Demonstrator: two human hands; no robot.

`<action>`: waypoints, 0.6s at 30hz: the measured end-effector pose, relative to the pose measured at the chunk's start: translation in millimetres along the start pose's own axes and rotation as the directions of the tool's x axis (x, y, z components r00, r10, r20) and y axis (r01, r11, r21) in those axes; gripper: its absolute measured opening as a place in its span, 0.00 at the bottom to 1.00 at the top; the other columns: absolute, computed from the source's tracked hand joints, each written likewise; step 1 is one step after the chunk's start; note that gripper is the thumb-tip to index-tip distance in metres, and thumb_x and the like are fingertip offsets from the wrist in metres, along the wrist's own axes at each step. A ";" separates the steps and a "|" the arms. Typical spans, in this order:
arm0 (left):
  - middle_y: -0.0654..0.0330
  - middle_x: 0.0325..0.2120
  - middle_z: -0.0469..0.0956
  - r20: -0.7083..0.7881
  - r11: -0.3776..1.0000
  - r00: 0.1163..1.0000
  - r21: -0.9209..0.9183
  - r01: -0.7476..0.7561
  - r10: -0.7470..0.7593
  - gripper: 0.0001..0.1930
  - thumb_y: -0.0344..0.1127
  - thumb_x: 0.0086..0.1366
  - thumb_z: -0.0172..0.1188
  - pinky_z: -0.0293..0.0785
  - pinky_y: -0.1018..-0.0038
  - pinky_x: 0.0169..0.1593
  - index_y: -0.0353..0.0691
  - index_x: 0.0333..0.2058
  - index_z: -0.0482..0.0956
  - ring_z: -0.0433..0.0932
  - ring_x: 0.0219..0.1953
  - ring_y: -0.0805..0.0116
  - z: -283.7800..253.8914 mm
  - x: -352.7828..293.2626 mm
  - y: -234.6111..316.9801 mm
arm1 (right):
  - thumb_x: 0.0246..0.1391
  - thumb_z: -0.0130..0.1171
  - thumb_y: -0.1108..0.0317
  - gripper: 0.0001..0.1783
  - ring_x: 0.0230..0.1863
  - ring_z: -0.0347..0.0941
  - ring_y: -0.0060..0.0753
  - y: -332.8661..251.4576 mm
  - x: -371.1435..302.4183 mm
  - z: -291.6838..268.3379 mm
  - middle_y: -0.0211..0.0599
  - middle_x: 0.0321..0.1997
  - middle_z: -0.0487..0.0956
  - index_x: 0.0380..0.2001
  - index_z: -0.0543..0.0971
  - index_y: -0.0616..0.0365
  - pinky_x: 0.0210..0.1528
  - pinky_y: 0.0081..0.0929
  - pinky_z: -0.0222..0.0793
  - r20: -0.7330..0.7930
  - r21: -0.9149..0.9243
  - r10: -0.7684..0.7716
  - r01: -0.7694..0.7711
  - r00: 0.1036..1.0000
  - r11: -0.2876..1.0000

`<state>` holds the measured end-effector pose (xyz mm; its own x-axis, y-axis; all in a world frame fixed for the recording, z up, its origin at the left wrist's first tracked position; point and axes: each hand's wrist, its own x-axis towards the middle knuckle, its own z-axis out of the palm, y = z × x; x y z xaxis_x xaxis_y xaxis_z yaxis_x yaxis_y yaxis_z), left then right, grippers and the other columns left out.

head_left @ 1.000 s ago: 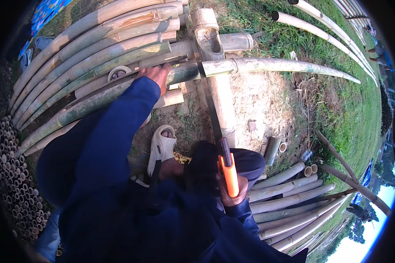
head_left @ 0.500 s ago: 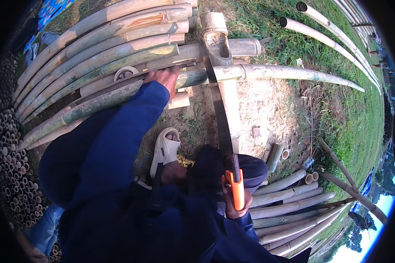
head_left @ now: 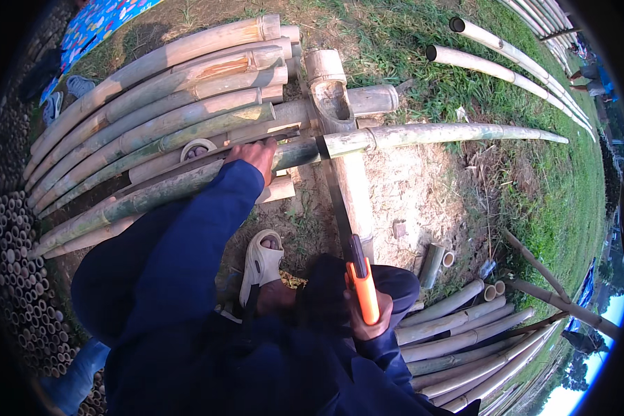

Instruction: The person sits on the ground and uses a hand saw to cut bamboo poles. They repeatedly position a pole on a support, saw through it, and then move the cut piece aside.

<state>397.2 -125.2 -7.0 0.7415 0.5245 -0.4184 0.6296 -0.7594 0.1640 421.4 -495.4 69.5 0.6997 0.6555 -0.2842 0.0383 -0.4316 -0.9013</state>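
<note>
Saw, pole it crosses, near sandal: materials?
Saw blade: likely steel; thin, dark, straight. Handle: probably moulded plastic; bright, even orange. Pole: bamboo, by its ringed nodes; smooth, mottled skin. Near sandal: maybe foam or rubber; matte cream, with cut-outs.

The saw handle [head_left: 367,303] is bright orange, with a brown-black stretch beside the dark grey blade [head_left: 340,208]. The long bamboo pole [head_left: 451,133] is pale cream with greenish blotches right of the blade, and mottled dark green and grey left of it. The left sleeve [head_left: 194,243] is navy blue, the trousers [head_left: 399,283] near-black, the sandal [head_left: 260,269] off-white. The stacked poles [head_left: 187,50] run tan to greyish, 1 of them yellow-green. At upper right, 2 poles [head_left: 478,64] are cream with black ends. Cut bamboo ends [head_left: 14,279] form pale rings around dark centres. The sheet [head_left: 104,35] is bright blue, multicolour-patterned; the grass [head_left: 575,180] is green.
</note>
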 end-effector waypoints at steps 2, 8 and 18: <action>0.41 0.39 0.84 -0.009 0.999 1.000 -0.031 -0.013 0.013 0.28 0.35 0.56 0.69 0.73 0.50 0.57 0.37 0.55 0.73 0.82 0.50 0.42 3.1 1.1 -2.9 | 0.58 0.66 0.73 0.06 0.26 0.75 0.26 7.6 69.9 23.4 0.41 0.25 0.81 0.33 0.82 0.66 0.32 0.29 0.72 -0.022 0.081 -0.119 0.121 0.993 0.989; 0.42 0.41 0.84 0.032 0.999 0.999 0.021 0.028 -0.028 0.26 0.36 0.56 0.70 0.73 0.51 0.57 0.38 0.53 0.74 0.82 0.50 0.43 -1.8 -3.3 -15.1 | 0.58 0.66 0.72 0.18 0.43 0.85 0.33 8.5 -12.9 7.0 0.46 0.39 0.86 0.52 0.82 0.64 0.47 0.29 0.77 -0.010 -0.019 -0.099 0.099 0.995 0.995; 0.42 0.44 0.83 -0.031 0.999 0.999 0.028 -0.019 0.020 0.35 0.40 0.53 0.72 0.69 0.48 0.63 0.42 0.61 0.72 0.80 0.53 0.42 -3.1 6.0 -14.8 | 0.59 0.66 0.72 0.07 0.22 0.73 0.27 8.9 32.4 8.7 0.39 0.22 0.79 0.35 0.81 0.66 0.29 0.31 0.69 0.033 0.072 -0.101 0.099 0.994 0.993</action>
<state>393.0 -109.6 -9.2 0.7607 0.5210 -0.3872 0.6087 -0.7798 0.1466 438.2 -472.6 49.4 0.6680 0.7162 -0.2023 0.0557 -0.3192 -0.9461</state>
